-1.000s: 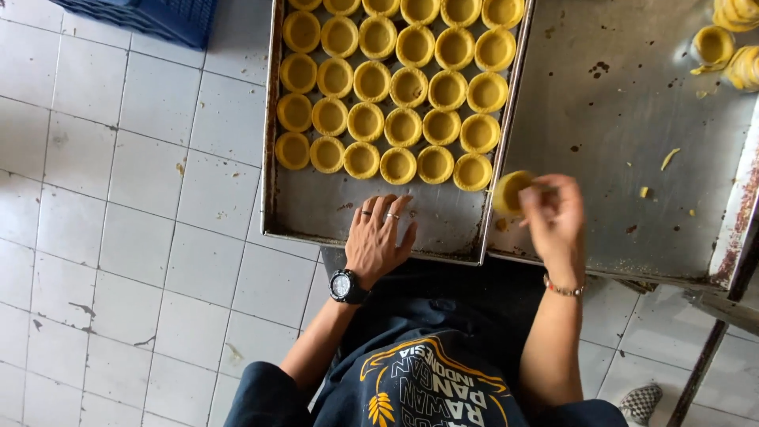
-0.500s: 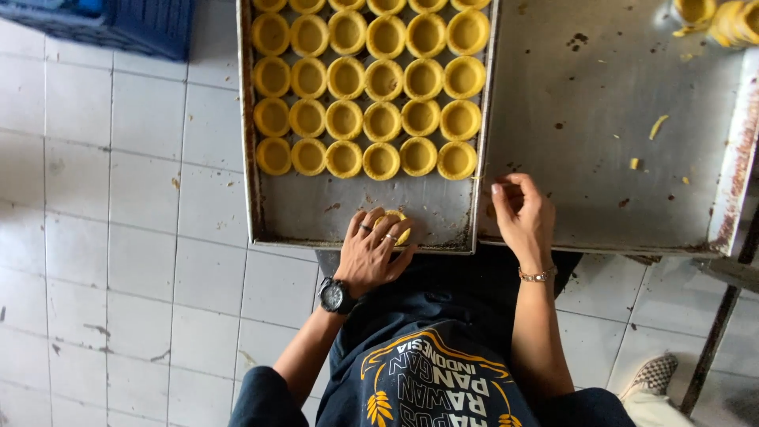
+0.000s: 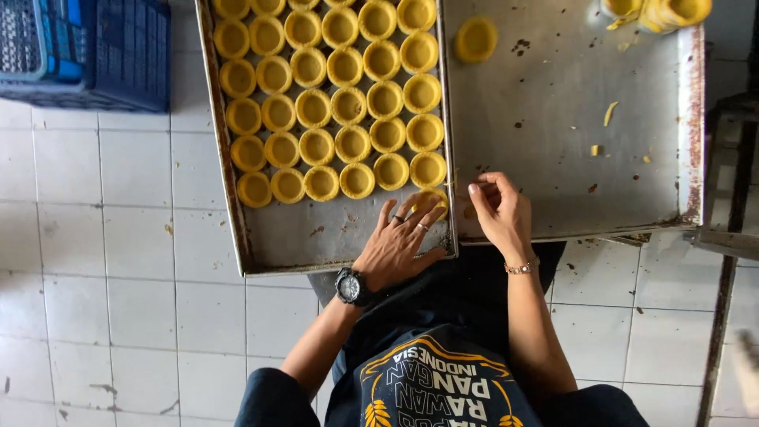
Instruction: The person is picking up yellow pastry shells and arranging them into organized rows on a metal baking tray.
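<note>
The left hand (image 3: 403,241) lies open, fingers spread over a yellow pastry shell (image 3: 434,198) on the metal tray (image 3: 316,237). The right hand (image 3: 500,212) is loosely curled and holds nothing. The shell looks light, soft and easily crushed, best taken gently by its rim.

- The left hand (image 3: 403,241) lies flat on the big grey metal baking tray (image 3: 316,237), near the tray's front right corner. It wears a black wristwatch (image 3: 349,286) and rings.
- Its fingertips touch a small round yellow pastry shell (image 3: 434,198) at the tray's right edge.
- Many yellow pastry shells in neat rows (image 3: 332,95) fill the back part of the tray.
- The right hand (image 3: 500,209) rests on the front left part of a flat grey metal sheet (image 3: 569,142), fingers curled in. It wears a thin bracelet (image 3: 521,268).
- One lone yellow shell (image 3: 476,39) sits near the sheet's back left corner.
- A blue plastic crate (image 3: 87,51) stands on the white tiled floor (image 3: 103,277).
</note>
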